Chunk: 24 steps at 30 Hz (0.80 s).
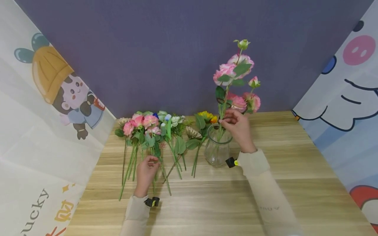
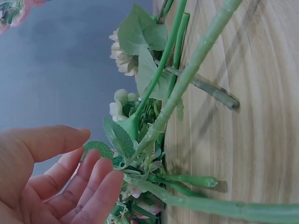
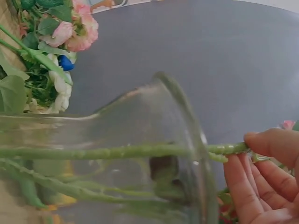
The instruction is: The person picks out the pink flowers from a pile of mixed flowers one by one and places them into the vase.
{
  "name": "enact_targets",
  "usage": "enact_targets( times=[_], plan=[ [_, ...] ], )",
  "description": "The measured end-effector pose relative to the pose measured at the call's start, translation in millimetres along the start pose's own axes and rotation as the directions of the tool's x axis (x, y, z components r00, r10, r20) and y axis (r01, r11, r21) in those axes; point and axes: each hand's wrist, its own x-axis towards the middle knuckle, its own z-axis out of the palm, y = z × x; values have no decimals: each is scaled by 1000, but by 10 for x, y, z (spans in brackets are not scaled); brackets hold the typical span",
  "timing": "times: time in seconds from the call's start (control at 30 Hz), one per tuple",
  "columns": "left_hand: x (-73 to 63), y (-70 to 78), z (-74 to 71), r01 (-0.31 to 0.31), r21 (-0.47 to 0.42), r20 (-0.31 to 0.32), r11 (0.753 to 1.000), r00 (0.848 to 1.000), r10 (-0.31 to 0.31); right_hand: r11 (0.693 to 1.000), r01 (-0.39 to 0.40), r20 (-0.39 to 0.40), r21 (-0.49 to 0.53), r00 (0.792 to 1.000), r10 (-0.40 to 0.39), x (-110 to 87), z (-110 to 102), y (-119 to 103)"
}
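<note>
At the mouth of a clear glass vase, my right hand pinches the green stem of a pink-and-white flower. The lower part of that stem stands inside the vase, beside other stems seen through the glass. Pink blooms also rise behind the hand. To the left, my left hand hovers at the stems of a pink flower bunch. In the left wrist view its thumb and fingers are apart, with the fingertips close to a green leaf; whether they touch it is unclear.
Several flowers lie in a row along the table's back, among them white blooms, a beige flower and a yellow sunflower. Their stems point toward the front of the wooden table. A dark panel stands behind.
</note>
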Motion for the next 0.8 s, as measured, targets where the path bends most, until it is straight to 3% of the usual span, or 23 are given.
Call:
enact_targets(
  times=[0.23, 0.43, 0.63, 0.8],
  plan=[
    [-4, -15, -22, -16, -11, -20, 1000, 1000, 15, 991, -56, 43, -119, 997, 61, -28, 49, -6],
    [9, -53, -69, 22, 9, -17, 1000, 1000, -21, 980, -71, 57, -184, 995, 82, -58, 63, 9],
    [21, -100, -85, 48, 57, -14, 997, 999, -47, 977, -42, 59, -211, 997, 55, -79, 73, 15],
    [30, -142, -84, 36, 81, -44, 996, 999, -33, 972, -2, 46, -236, 999, 13, -80, 95, 8]
  ],
)
